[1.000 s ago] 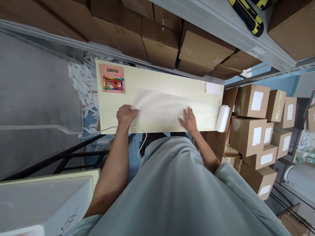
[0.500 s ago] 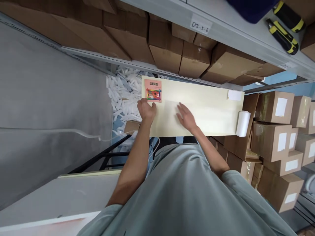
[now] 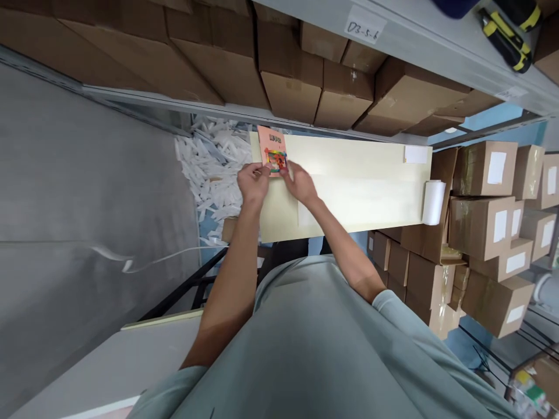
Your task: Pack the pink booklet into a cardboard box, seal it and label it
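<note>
A pink booklet (image 3: 272, 139) with a colourful framed picture on its cover is gripped along its lower edge, tilted a little, over the left end of a long cream board (image 3: 358, 154). My left hand (image 3: 253, 183) pinches its lower left corner between thumb and fingers. At the lower right corner, my right hand (image 3: 301, 183) holds it too, thumb on the cover. A clear, glossy sheet (image 3: 323, 195) appears to lie on the board beneath my right hand. The booklet's back is hidden.
A white roll (image 3: 434, 202) stands at the board's right end, near a stack of white paper (image 3: 416, 154). Shredded white strips (image 3: 213, 169) heap up on the left. Cardboard boxes (image 3: 483, 227) are piled at right; more fill the shelf (image 3: 305, 11) ahead, where a yellow-black cutter (image 3: 506, 41) lies.
My right hand has moved left from the middle of the board to the booklet. The booklet, flat on the board before, is now held tilted in both hands.
</note>
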Demonstrator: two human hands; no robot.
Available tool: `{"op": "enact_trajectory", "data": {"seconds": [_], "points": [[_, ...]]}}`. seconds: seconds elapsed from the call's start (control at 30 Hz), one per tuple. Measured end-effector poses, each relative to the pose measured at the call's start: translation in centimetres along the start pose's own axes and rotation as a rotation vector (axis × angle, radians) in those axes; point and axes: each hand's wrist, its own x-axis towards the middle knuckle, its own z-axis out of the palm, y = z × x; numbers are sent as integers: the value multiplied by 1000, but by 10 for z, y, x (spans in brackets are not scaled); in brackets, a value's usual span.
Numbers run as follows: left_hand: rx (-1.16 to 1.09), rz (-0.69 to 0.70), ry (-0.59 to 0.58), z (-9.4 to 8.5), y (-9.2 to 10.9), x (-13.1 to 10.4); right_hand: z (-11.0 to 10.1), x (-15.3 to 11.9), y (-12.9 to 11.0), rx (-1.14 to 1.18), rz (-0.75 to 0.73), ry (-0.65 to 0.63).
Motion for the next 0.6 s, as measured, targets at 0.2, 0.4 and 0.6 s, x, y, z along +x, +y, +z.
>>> {"op": "enact_trajectory", "data": {"seconds": [0.2,0.4,0.6], "points": [[-271,81,-406,-10,9,-84,-71,-93,40,512,-14,194],[22,-35,-432,31,-28,-133,-49,-160,84,310,269,247],[271,-23,-371,46,-62,-125,0,-142,108,123,411,299]]}}
